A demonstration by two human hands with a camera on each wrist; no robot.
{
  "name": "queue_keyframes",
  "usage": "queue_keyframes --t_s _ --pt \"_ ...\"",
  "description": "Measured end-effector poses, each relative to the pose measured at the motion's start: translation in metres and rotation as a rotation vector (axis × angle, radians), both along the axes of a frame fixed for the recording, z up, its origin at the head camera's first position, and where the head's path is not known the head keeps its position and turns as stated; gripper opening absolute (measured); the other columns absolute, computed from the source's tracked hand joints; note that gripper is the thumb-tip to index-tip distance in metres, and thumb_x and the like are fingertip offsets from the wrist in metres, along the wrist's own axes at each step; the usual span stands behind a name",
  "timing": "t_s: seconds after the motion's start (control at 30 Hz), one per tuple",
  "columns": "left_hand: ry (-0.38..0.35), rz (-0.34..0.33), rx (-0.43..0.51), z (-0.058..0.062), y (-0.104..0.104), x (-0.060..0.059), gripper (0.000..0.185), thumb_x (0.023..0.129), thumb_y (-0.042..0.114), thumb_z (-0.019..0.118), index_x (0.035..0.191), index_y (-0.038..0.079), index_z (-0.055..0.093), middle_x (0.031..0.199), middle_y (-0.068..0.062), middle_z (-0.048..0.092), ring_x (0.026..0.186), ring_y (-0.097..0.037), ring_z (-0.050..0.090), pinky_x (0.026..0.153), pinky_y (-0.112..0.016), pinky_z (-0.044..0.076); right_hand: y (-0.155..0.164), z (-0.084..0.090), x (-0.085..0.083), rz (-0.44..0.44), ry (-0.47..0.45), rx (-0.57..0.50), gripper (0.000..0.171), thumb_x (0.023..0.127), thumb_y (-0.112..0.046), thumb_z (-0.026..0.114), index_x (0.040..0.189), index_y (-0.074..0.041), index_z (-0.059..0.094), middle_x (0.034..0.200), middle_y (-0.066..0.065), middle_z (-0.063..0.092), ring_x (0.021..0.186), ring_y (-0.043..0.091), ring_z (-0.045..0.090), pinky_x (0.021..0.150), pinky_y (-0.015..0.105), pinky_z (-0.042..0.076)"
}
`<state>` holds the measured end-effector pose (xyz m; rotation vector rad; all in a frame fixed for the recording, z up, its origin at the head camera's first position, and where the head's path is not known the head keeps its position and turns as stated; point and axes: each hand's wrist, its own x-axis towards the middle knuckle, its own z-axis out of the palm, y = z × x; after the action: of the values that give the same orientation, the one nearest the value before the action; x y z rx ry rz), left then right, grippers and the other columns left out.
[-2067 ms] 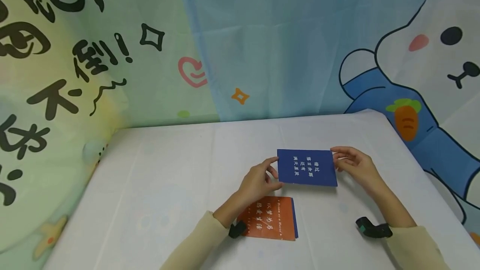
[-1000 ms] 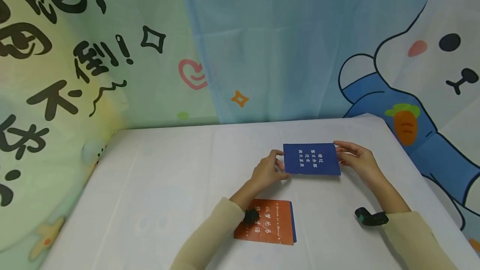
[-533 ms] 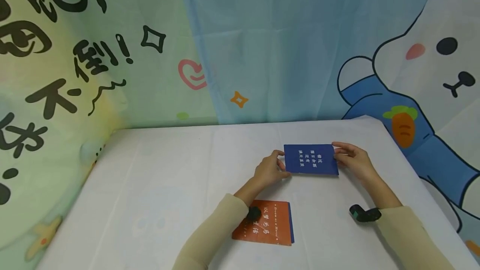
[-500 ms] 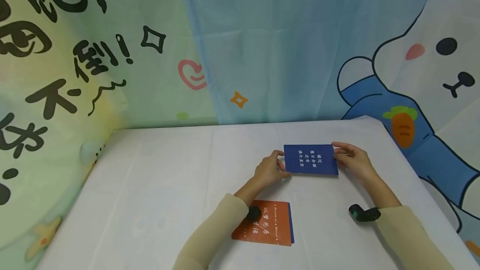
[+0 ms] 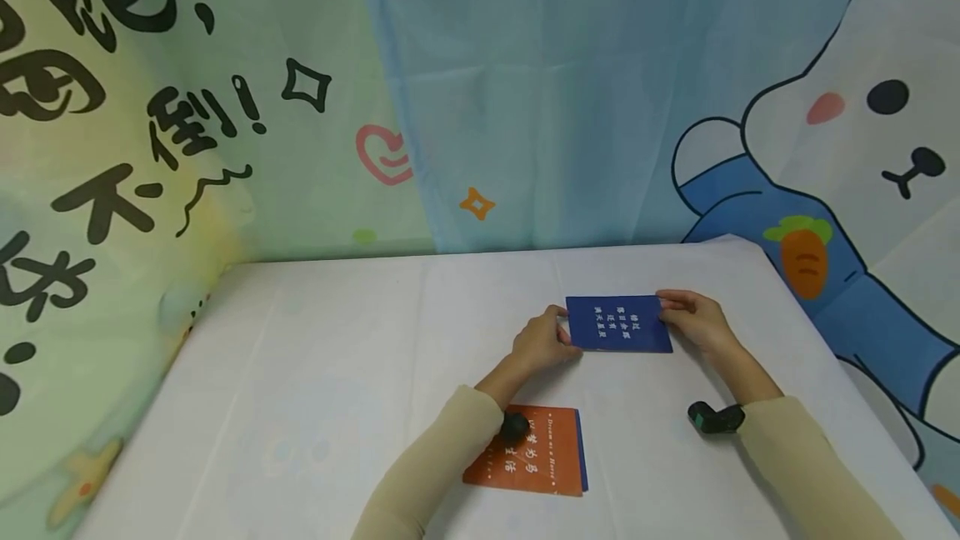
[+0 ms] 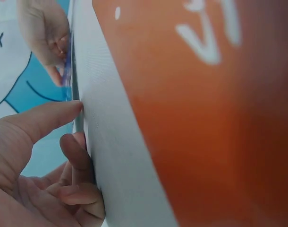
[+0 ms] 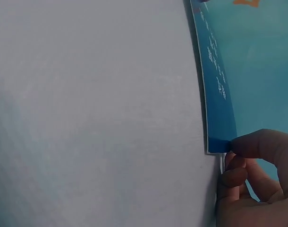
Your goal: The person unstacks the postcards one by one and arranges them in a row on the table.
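1. Toward the far right part of the white cloth-covered table (image 5: 337,373), a dark blue rectangular booklet with white lettering (image 5: 617,323) lies flat or very nearly flat on the cloth — from the head view I cannot tell whether it is fully down.
2. The left hand (image 5: 542,342) is at the booklet's left short edge; its fingers are curled, thumb on top, pinching that edge. The left wrist view shows the thumb (image 6: 38,120) stretched toward a thin edge with the other fingers bent beneath it.
3. The right hand (image 5: 693,322) is at the booklet's right short edge. In the right wrist view its thumb (image 7: 262,144) presses on the near corner of the blue cover (image 7: 217,90) while the curled fingers sit under it — a pinch on that corner.
4. Nearer the table's front edge, well apart from the blue booklet, an orange rectangular booklet with white lettering and a blue spine strip (image 5: 543,458) lies flat; the left forearm in its cream sleeve (image 5: 427,473) passes over its left part.
5. A small black device is strapped at each wrist; the right one (image 5: 714,418) shows plainly on the cloth side of the arm.
6. Behind the table hangs a printed cloth backdrop (image 5: 525,90) with a cartoon rabbit, a carrot and large black characters.
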<state>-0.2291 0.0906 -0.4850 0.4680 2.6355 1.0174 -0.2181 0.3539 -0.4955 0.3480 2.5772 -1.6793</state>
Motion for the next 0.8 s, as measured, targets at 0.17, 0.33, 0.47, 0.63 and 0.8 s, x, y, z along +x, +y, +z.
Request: queue_keyframes --t_s 0.17,0.33,0.47,0.63,0.8 --pt "-0.012 -0.015 -0.008 -0.0007 0.0000 -0.0024 0.061 0.079 0.022 0.081 0.132 0.006 0.052 0.073 0.008 0.057 0.065 -0.005 0.048 0.059 -0.020 0.035 -0.0025 0.0000 -0.0015 0.006 -0.009 0.058 0.049 0.091 -0.002 0.057 0.136 0.013 0.046 0.118 0.024 0.056 0.081 -0.005 0.049 0.070 0.009 0.045" --pt "-0.023 -0.030 -0.035 0.0001 0.0000 -0.0035 0.061 0.080 0.024 0.080 0.132 0.005 0.053 0.073 0.007 0.053 0.064 -0.007 0.046 0.058 -0.020 0.034 -0.0042 0.0012 0.0012 0.002 0.000 0.071 0.047 0.092 -0.003 0.057 0.135 0.013 0.047 0.121 0.028 0.056 0.083 -0.005 0.050 0.070 0.007 0.044" --pt "-0.028 -0.035 -0.032 -0.0001 0.0002 -0.0028 0.061 0.080 0.023 0.080 0.132 0.004 0.053 0.072 0.006 0.053 0.063 -0.007 0.046 0.057 -0.019 0.034 -0.0048 -0.0014 0.0032 -0.001 0.014 0.091 0.047 0.092 -0.004 0.057 0.135 0.013 0.047 0.123 0.030 0.055 0.080 -0.009 0.049 0.070 0.006 0.044" --pt "-0.032 -0.037 -0.030 0.0003 0.0010 -0.0022 0.061 0.080 0.023 0.080 0.132 0.004 0.052 0.072 0.006 0.054 0.062 -0.007 0.047 0.057 -0.019 0.034 -0.0039 -0.0044 0.0035 -0.020 0.007 0.113 0.048 0.092 -0.005 0.058 0.136 0.011 0.048 0.123 0.026 0.055 0.081 -0.006 0.048 0.069 0.008 0.044" --pt "-0.041 -0.038 -0.013 0.0013 0.0000 -0.0037 0.062 0.080 0.022 0.080 0.132 0.003 0.052 0.072 0.005 0.054 0.062 -0.007 0.047 0.058 -0.019 0.035 -0.0013 -0.0033 0.0025 -0.039 -0.004 0.064 0.054 0.094 -0.014 0.060 0.140 0.008 0.044 0.116 0.015 0.053 0.085 0.000 0.048 0.069 0.009 0.044"
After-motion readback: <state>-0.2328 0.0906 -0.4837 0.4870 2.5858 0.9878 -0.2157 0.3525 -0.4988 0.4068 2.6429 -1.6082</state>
